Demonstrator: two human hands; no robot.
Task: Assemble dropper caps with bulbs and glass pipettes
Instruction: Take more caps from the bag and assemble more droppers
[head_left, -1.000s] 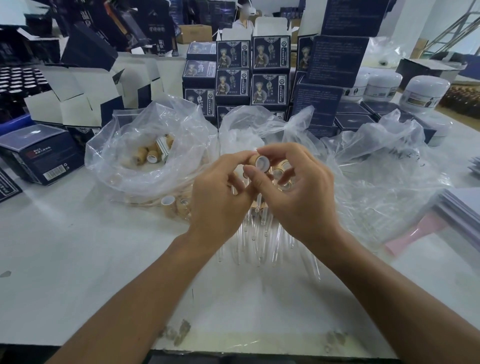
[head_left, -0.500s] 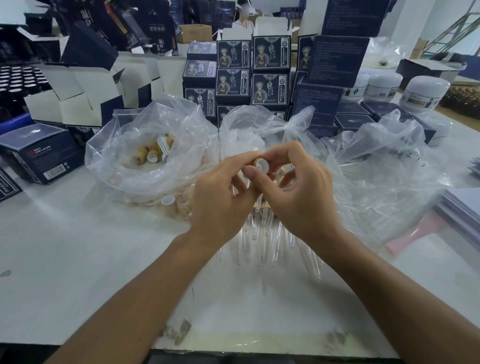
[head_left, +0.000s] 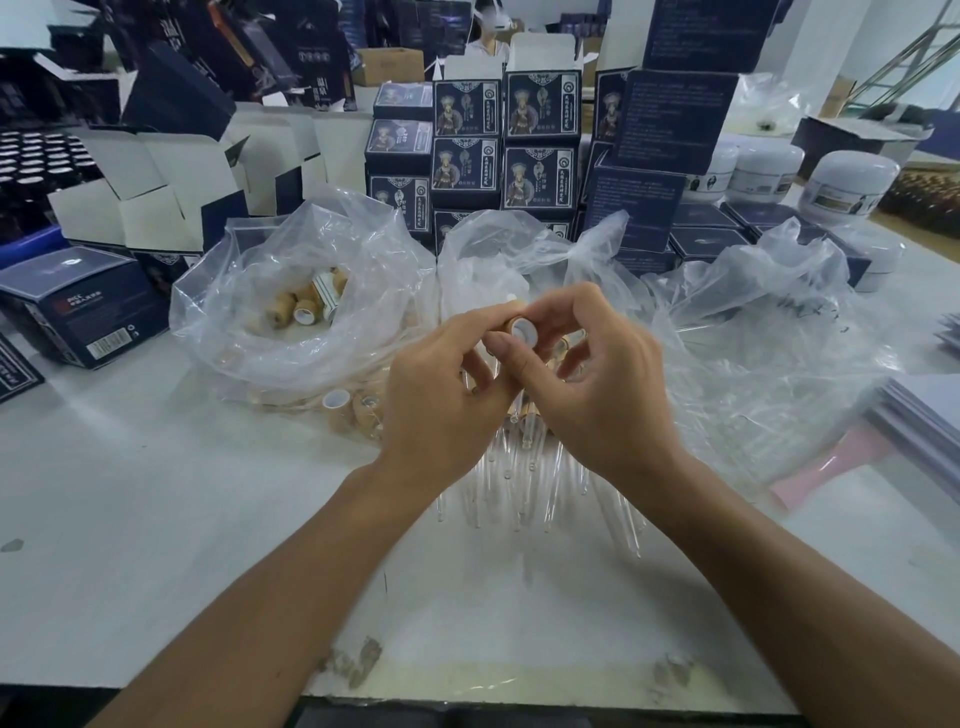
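Both hands meet above the table's middle around one tan dropper cap (head_left: 518, 328) with a white inner ring facing me. My left hand (head_left: 441, 395) pinches the cap from the left with thumb and fingertips. My right hand (head_left: 587, 384) holds it from the right, thumb across its front; other tan caps (head_left: 563, 347) show inside its curled fingers. Several clear glass pipettes (head_left: 519, 478) lie fanned on the table below the hands. A clear bag (head_left: 291, 312) at the left holds more tan caps (head_left: 304, 306). Loose caps (head_left: 353, 408) lie by that bag.
Two more crumpled clear bags (head_left: 753, 332) sit behind and to the right. Dark blue product boxes (head_left: 519, 140) are stacked at the back, open white cartons (head_left: 156, 197) at the left, white jars (head_left: 847, 187) at the far right, a pink and grey sheet stack (head_left: 893, 426) at the right edge.
Both hands have stayed together on the cap, shifting slightly lower and turning it a little; the cap's white open end now faces me more squarely.
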